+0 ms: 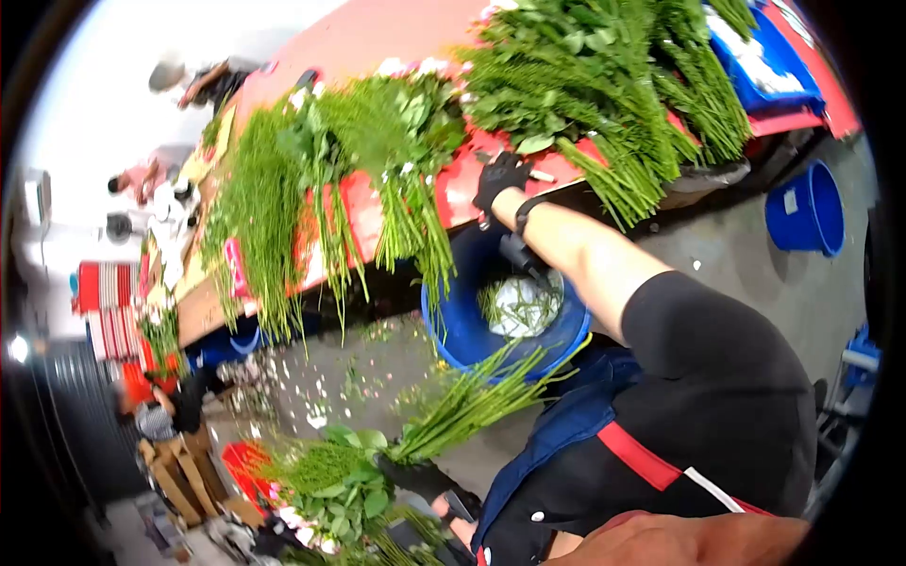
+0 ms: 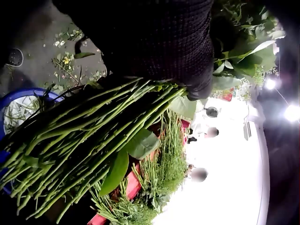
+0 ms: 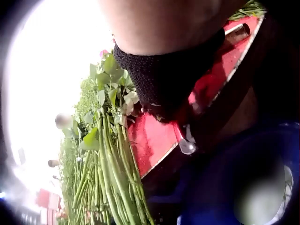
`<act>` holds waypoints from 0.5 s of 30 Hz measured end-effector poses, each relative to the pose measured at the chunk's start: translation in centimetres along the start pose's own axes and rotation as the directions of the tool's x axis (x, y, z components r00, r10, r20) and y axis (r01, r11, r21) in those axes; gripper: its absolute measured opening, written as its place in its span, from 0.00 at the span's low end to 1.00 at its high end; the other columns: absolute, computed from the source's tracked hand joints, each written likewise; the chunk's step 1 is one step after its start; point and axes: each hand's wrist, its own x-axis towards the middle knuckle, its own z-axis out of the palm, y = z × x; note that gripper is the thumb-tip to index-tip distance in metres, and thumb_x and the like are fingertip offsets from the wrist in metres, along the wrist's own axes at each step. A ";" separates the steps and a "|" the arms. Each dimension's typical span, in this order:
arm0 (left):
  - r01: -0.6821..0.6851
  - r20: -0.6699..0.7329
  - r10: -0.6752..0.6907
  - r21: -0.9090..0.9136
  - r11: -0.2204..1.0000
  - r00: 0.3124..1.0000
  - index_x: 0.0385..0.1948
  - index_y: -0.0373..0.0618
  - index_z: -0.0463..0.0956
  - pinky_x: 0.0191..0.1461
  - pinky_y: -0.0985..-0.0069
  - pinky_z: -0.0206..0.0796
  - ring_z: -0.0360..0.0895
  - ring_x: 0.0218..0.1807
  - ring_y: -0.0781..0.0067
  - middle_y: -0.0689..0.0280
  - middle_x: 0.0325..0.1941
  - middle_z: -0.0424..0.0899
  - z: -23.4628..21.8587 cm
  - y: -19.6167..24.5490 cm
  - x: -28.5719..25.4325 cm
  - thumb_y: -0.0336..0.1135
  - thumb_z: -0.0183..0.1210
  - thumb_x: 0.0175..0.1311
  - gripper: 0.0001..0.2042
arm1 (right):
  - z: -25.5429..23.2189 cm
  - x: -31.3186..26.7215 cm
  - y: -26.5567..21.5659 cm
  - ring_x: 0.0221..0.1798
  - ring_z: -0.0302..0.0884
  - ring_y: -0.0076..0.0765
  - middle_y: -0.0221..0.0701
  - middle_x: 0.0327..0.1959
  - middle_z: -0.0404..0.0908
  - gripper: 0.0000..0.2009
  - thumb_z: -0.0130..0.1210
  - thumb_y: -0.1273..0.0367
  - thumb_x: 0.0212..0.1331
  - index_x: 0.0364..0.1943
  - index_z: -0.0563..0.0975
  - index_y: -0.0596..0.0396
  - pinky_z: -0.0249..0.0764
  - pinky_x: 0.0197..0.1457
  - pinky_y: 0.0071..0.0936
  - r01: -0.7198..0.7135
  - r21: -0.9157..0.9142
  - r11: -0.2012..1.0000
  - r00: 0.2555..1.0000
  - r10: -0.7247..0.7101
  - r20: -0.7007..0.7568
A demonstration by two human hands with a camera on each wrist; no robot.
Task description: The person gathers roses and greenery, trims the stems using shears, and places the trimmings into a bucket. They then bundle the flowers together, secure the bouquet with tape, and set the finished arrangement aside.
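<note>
My left hand (image 1: pixel 420 476), in a black glove (image 2: pixel 159 42), grips a bunch of long green flower stems (image 1: pixel 472 401) near its leafy end; the cut ends (image 2: pixel 70 154) point toward a blue bucket (image 1: pixel 462 321). My right hand (image 1: pixel 500 179), also gloved (image 3: pixel 164 79), rests at the edge of the red table (image 1: pixel 359 217) above that bucket, fingers curled. A small metal tool tip (image 3: pixel 186 144) sticks out under it. Leaf scraps lie inside the bucket.
Piles of cut greenery and flowers (image 1: pixel 566 75) (image 1: pixel 274 189) hang over the table's edge. A second blue bucket (image 1: pixel 807 208) stands on the floor at right, a blue crate (image 1: pixel 764 57) on the table. Petals litter the floor (image 1: pixel 311 377). People work at far left.
</note>
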 end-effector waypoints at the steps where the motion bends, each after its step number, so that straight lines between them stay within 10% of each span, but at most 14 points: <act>1: 0.199 -0.004 -0.203 -0.183 0.963 0.979 0.67 0.53 0.56 0.73 0.58 0.48 0.58 0.70 0.59 0.64 0.73 0.55 -0.1 -0.9 -0.4 0.51 0.45 0.68 0.28 | -1.2 -1.4 0.5 0.69 0.52 0.57 0.40 0.70 0.56 0.39 0.58 0.49 0.49 0.68 0.61 0.43 0.47 0.64 0.70 0.060 -0.049 0.997 0.996 -0.063 -0.064; 4: 0.490 0.113 -0.588 -0.688 0.535 0.801 0.67 0.59 0.58 0.74 0.56 0.43 0.58 0.70 0.59 0.64 0.72 0.55 0.7 0.6 0.1 0.59 0.48 0.64 0.31 | 2.0 3.0 3.6 0.67 0.61 0.55 0.42 0.65 0.65 0.45 0.60 0.42 0.44 0.66 0.62 0.50 0.60 0.61 0.66 0.378 -0.346 0.859 0.916 -0.400 0.006; 7: 0.559 0.226 -0.664 -0.755 0.343 0.712 0.68 0.61 0.57 0.74 0.55 0.43 0.52 0.73 0.60 0.66 0.74 0.53 2.5 2.0 0.6 0.63 0.46 0.64 0.32 | -0.1 1.4 6.4 0.54 0.76 0.50 0.44 0.52 0.77 0.41 0.67 0.44 0.34 0.54 0.72 0.52 0.75 0.54 0.39 0.515 -0.148 0.844 0.855 -0.518 0.019; 10: 0.486 0.110 -0.748 -0.820 0.304 0.654 0.64 0.48 0.60 0.69 0.57 0.53 0.65 0.63 0.55 0.59 0.66 0.66 4.4 4.2 1.9 0.56 0.51 0.63 0.31 | 3.8 4.1 9.0 0.46 0.80 0.50 0.44 0.45 0.81 0.26 0.59 0.55 0.46 0.50 0.74 0.51 0.77 0.47 0.42 0.561 -0.345 0.752 0.805 -0.593 0.017; 12: 0.375 0.166 -0.669 -0.910 0.180 0.724 0.60 0.45 0.66 0.64 0.53 0.60 0.70 0.57 0.49 0.53 0.59 0.72 5.9 -5.5 1.4 0.55 0.48 0.64 0.28 | 6.3 4.2 12.7 0.47 0.78 0.53 0.48 0.42 0.80 0.26 0.59 0.52 0.48 0.47 0.74 0.56 0.73 0.49 0.44 0.606 -0.081 0.791 0.795 -0.598 0.106; 15: 0.384 0.213 -0.708 -0.919 0.089 0.673 0.58 0.45 0.67 0.62 0.55 0.62 0.71 0.56 0.53 0.56 0.58 0.73 7.0 -5.8 0.9 0.53 0.48 0.66 0.26 | 10.4 0.5 17.5 0.39 0.73 0.41 0.40 0.34 0.74 0.21 0.62 0.58 0.46 0.38 0.71 0.56 0.70 0.45 0.36 0.723 0.337 0.603 0.649 -0.760 -0.035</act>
